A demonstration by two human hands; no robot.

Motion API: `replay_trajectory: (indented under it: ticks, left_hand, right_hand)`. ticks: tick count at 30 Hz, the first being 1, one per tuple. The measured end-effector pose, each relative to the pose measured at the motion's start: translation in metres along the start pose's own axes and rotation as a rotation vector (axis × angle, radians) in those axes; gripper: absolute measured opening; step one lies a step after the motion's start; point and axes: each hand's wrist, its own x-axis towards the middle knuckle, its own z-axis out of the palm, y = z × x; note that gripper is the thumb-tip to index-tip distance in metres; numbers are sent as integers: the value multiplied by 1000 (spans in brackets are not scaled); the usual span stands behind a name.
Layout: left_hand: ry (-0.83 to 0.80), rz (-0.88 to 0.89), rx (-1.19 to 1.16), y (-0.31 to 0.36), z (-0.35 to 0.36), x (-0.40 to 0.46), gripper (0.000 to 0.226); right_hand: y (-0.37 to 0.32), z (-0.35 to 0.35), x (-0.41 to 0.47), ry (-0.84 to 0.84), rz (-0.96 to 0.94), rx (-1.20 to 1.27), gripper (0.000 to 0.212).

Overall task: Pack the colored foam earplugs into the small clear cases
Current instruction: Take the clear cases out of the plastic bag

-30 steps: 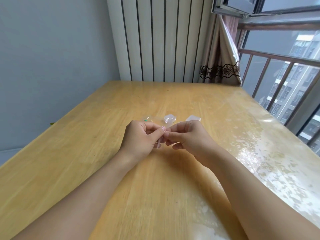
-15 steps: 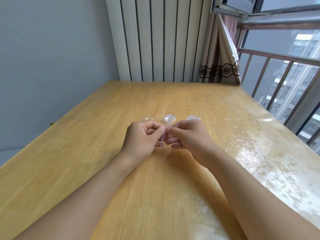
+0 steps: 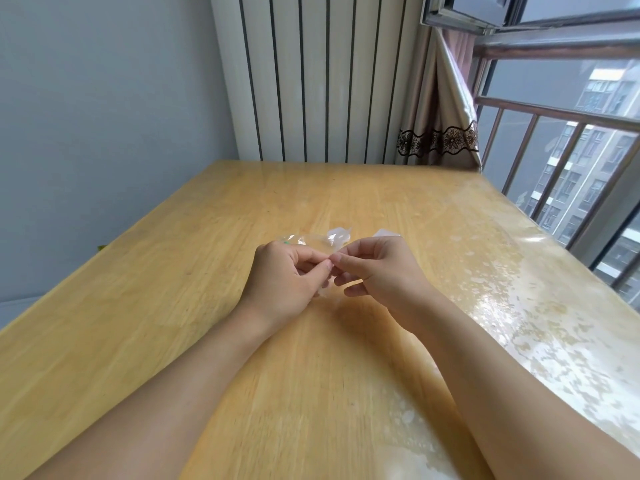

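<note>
Key relation: the small clear case [image 3: 327, 287] sits between the 2 hands, at the point where their fingertips meet, so neither hand has to travel to reach it.
Left hand [image 3: 287, 278]: fingers are curled inward and the thumb presses toward the case; it seems to pinch the case from the left side.
Right hand [image 3: 377, 268]: thumb and index finger are together at the top of the same case, the other fingers are loosely bent under it; it seems to pinch from the right side.
Nearer hand: both are at the case; I judge the right one does the fine work and the left one steadies.
Long axis of the case: cannot tell, the fingers cover most of it and the plastic is transparent.
Earplug in the case: cannot tell, no color shows between the fingers.
Height: the case is just above the table [image 3: 173, 306], near its middle.
Other clear pieces: a clear wrapper [image 3: 304, 240] with a small green spot lies just behind the left hand, a second clear case [image 3: 341, 234] lies behind the fingertips, a third clear case [image 3: 386, 233] shows behind the right hand.
Likely step: opening or closing the held case, as a judgement only.
</note>
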Motion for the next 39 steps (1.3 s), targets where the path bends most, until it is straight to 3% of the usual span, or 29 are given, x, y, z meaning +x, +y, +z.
replay_trajectory:
  ticks: [6,10,16,20,23,28,30,35,37,39]
  left_hand:
    - [98,40,138,-1,1,1,23]
    - [311,34,175,-1,-9,8,15]
    - [458,127,352,4,-20,7,11]
    - [428,242,429,2,-21,8,9]
    - [336,306,463,2,-20,7,5]
    - [182,210,433,-3,-18,8,6]
    - [201,237,470,-2,-19,7,9]
    - [445,408,577,4,-28,12,10]
    - [402,471,533,3,-29,11,8]
    - [334,427,414,3,-31,12,15]
  right_hand:
    - [1,8,0,67,21,-104,12]
    - [-1,6,0,155,41,-121,9]
    - [-5,9,-3,191,-4,-309,22]
    - [-4,11,-4,196,-43,-391,20]
    - [-2,13,-4,265,-201,-461,19]
    - [5,15,0,229,-234,-484,31]
    - [7,14,0,208,-202,-502,34]
    - [8,20,-1,87,-181,-514,32]
    - [11,26,-2,50,-207,-541,32]
    - [15,28,-3,50,-216,-559,32]
